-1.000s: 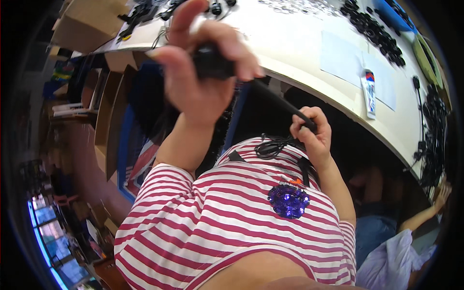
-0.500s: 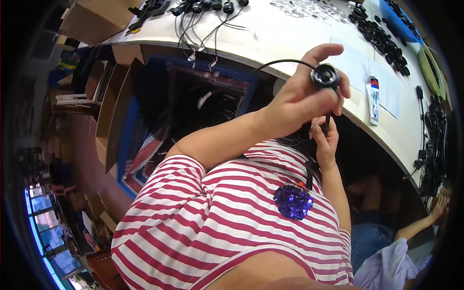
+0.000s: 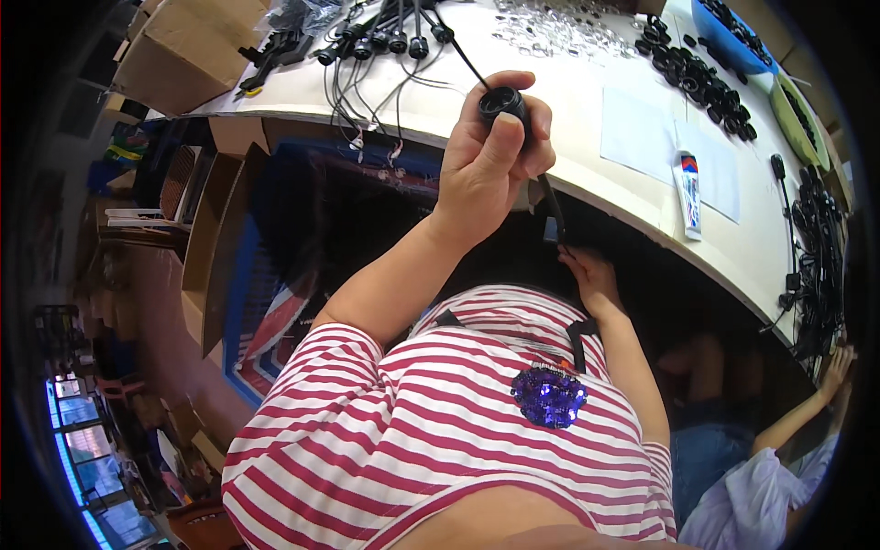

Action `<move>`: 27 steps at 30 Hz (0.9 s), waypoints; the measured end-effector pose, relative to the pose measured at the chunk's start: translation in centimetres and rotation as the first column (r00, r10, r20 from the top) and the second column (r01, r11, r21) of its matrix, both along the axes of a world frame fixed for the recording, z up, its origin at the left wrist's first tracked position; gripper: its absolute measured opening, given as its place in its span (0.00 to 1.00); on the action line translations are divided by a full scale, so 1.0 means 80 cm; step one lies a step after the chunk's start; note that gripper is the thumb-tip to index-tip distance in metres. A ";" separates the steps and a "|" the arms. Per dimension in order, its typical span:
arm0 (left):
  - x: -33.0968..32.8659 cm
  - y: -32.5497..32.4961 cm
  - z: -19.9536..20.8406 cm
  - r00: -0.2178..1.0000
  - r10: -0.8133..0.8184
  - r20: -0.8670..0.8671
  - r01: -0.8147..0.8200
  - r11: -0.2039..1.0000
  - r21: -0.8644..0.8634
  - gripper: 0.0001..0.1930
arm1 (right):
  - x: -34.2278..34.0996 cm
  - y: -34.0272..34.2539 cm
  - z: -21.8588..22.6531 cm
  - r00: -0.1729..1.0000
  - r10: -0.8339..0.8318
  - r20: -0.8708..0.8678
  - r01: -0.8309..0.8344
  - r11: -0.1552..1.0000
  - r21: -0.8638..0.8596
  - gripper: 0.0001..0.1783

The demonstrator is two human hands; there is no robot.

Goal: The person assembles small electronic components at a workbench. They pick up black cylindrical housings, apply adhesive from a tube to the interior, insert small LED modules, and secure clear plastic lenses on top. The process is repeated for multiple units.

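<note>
One black socket (image 3: 502,104), gripped in your left hand (image 3: 498,133), up in front of the table edge, its round mouth facing the camera; your fingers hide most of its body. One thin black cable (image 3: 463,57) shows above that hand; can't make out where it joins. One thicker black lead (image 3: 552,203) drops below the same hand, its lower end pinched by your right hand's (image 3: 594,278) fingertips; that end is dark, exact contact hard to read. On the white table (image 3: 550,101): at least five more black sockets (image 3: 419,47) with wires, overlapping, full count unclear; one white-blue-red tube (image 3: 689,194); two pale sheets (image 3: 635,133); clear rings (image 3: 568,32) and black rings (image 3: 701,81), too many to count. Far right: one blue bin (image 3: 731,44), cut off at top; one green bin (image 3: 796,119); one tangled cable heap (image 3: 816,257), count unreadable. One co-worker's hand (image 3: 836,371) at the right rim, body mostly out of view. One cardboard box (image 3: 188,55) upper left, top cut off.
</note>
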State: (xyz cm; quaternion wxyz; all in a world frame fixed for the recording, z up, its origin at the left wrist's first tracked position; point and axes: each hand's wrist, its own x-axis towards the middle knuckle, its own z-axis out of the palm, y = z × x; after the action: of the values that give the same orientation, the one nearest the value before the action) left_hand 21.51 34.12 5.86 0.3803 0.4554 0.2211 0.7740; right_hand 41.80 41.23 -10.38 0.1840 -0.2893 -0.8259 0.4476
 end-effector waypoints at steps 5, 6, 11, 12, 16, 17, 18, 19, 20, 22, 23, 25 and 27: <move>-0.016 -0.013 0.007 1.000 0.025 -0.007 -0.025 1.000 -0.004 0.23 | -0.001 0.000 -0.002 0.992 0.050 0.115 -0.066 0.989 0.133 0.11; -0.018 -0.015 0.008 0.999 0.036 -0.010 -0.036 0.999 -0.011 0.23 | -0.002 0.000 -0.003 0.985 0.069 0.160 -0.093 0.985 0.144 0.11; -0.017 -0.022 -0.001 1.000 0.005 0.026 -0.003 0.997 -0.084 0.24 | 0.010 0.001 -0.023 0.927 0.132 0.350 -0.153 0.988 0.033 0.14; -0.015 -0.023 -0.004 0.999 -0.006 0.036 0.009 0.995 -0.097 0.24 | 0.012 0.001 -0.027 0.914 0.151 0.377 -0.180 0.983 0.044 0.15; -0.013 -0.022 -0.012 0.994 -0.077 -0.083 0.059 0.977 -0.206 0.25 | 0.008 -0.003 0.038 0.954 0.175 0.244 -0.199 0.977 0.081 0.20; -0.010 -0.021 -0.019 0.985 -0.109 -0.131 0.073 0.965 -0.251 0.24 | 0.003 0.000 0.077 0.985 0.162 0.067 -0.163 0.987 0.008 0.21; -0.005 -0.022 -0.028 0.974 -0.143 -0.176 0.085 0.950 -0.301 0.24 | -0.007 0.000 0.114 0.988 0.124 -0.088 -0.110 0.983 0.149 0.20; 0.003 -0.023 -0.040 0.961 -0.180 -0.212 0.098 0.932 -0.348 0.24 | -0.013 -0.003 0.140 0.986 0.039 -0.160 -0.028 0.997 0.072 0.19; 0.015 -0.025 -0.050 0.956 -0.187 -0.227 0.096 0.928 -0.361 0.23 | -0.020 -0.002 0.158 0.970 -0.033 -0.242 0.057 0.994 0.091 0.17; 0.028 -0.026 -0.067 0.930 -0.202 -0.307 0.075 0.922 -0.381 0.22 | -0.039 -0.001 0.180 0.912 -0.106 -0.395 0.107 0.994 -0.020 0.15; 0.034 -0.027 -0.079 0.925 -0.192 -0.329 0.056 0.923 -0.382 0.23 | -0.044 0.004 0.174 0.901 -0.100 -0.422 0.056 0.992 -0.115 0.12; 0.041 -0.026 -0.095 0.928 -0.222 -0.299 0.083 0.906 -0.415 0.23 | -0.053 0.000 0.172 0.884 -0.150 -0.442 -0.037 0.921 -0.387 0.10; 0.050 -0.028 -0.106 0.946 -0.220 -0.238 0.075 0.862 -0.501 0.23 | -0.054 -0.002 0.160 0.914 -0.050 -0.402 -0.049 0.972 -0.230 0.10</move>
State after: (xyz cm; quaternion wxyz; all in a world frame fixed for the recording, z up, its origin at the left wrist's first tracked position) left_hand 25.51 31.86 -2.66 0.5047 0.4685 0.4252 0.5874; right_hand 37.48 41.06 2.43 0.3156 -0.2101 -0.7108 0.5925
